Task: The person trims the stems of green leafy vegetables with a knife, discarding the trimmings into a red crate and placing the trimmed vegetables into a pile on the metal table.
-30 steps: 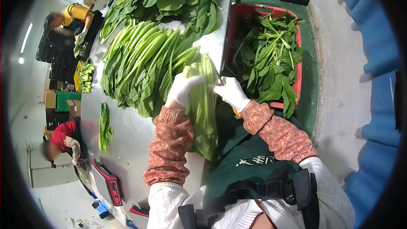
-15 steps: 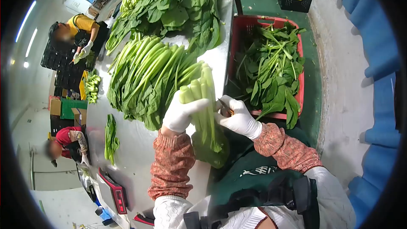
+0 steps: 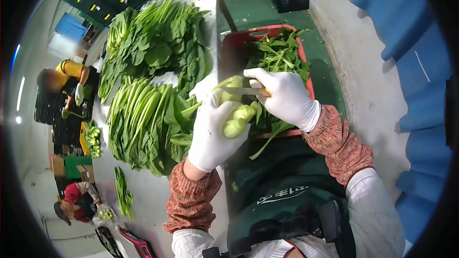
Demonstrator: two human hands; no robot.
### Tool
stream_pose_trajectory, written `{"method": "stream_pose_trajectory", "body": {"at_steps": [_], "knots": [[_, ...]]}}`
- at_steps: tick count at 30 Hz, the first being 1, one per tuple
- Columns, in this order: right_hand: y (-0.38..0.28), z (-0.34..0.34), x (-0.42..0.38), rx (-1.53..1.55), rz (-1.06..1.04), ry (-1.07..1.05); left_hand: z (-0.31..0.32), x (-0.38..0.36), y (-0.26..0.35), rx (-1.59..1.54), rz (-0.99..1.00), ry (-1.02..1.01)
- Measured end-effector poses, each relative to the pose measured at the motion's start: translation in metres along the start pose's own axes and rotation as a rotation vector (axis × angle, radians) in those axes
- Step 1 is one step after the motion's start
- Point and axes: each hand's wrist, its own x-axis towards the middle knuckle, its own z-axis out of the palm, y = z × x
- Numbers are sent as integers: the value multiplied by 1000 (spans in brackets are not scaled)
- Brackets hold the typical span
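Note:
My gloved left hand (image 3: 215, 131) is wrapped round a bunch of leafy greens (image 3: 235, 123), with pale cut stem ends facing up towards me. In my gloved right hand (image 3: 289, 98) is a small knife (image 3: 245, 91) with a yellowish handle. Its blade lies across the bunch at the stems, just above my left thumb. Most of the bunch's leaves are hidden behind my left hand. Close by on the left, a large pile of greens (image 3: 138, 119) lies on the metal table, stems lined up.
A red crate (image 3: 306, 83) of loose leaves stands right of the metal table (image 3: 158, 193). Behind lies another greens pile (image 3: 158, 43); a small bunch (image 3: 123, 192) lies nearer. A red scale (image 3: 138, 244) sits at lower left. Two people work across the table.
My left hand has turned the bunch, bringing its stem ends round towards me. The knife has come up from beside the bunch to lie across its stems. The whole view has shifted.

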Motion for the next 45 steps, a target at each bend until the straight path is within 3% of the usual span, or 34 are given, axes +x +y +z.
{"method": "stream_pose_trajectory", "body": {"at_steps": [7, 8, 9, 11, 15, 17, 19, 20, 23, 25, 27, 29, 33, 34, 35, 37, 39, 40, 44, 45], "knots": [[25, -11, -5, -79, 152, -80, 16, 18, 7, -23, 48, -20], [58, 11, -9, -84, 138, 7, 17, 18, 5, -32, 31, -23], [87, 19, -10, -234, 255, -110, 18, 17, 4, -40, 15, -26], [100, 7, -9, 1, 496, -216, 14, 19, -1, -71, 15, -6], [79, -2, -3, 546, 495, -154, 15, 14, -18, -170, -53, 5], [74, -2, 5, 554, 385, -141, 4, 13, -24, -166, 36, 104], [59, -14, 9, 655, 488, -225, -15, 9, -26, -480, -102, 215], [51, -16, 12, 707, 538, -273, -23, 6, -31, -600, -76, 270], [46, 0, 10, 737, 530, -244, -37, -5, -22, -945, -156, 552], [52, 15, 5, 707, 553, -204, -59, -30, -55, -884, -6, 662], [64, 28, -5, 737, 583, -158, -81, -61, -79, -1056, 94, 778], [68, 36, -13, 716, 645, -147, -100, -98, -101, -1176, 82, 966], [84, 56, -30, 737, 627, -168, -109, -144, -116, -1086, 43, 1209], [83, 59, -32, 714, 629, -193, -114, -164, -123, -1264, 121, 1072], [80, 60, -34, 699, 664, -207, -118, -181, -128, -1151, 50, 1227], [79, 67, -40, 670, 658, -203, -127, -220, -133, -1384, 97, 1179], [77, 70, -43, 672, 696, -205, -132, -264, -139, -1272, -18, 1342], [73, 71, -43, 608, 696, -230, -134, -291, -144, -1248, -113, 1544], [98, 85, -62, 521, 719, -312, -123, -383, -135, -967, -263, 1760], [109, 87, -69, 511, 700, -343, -121, -412, -138, -1052, -270, 1851]]}}
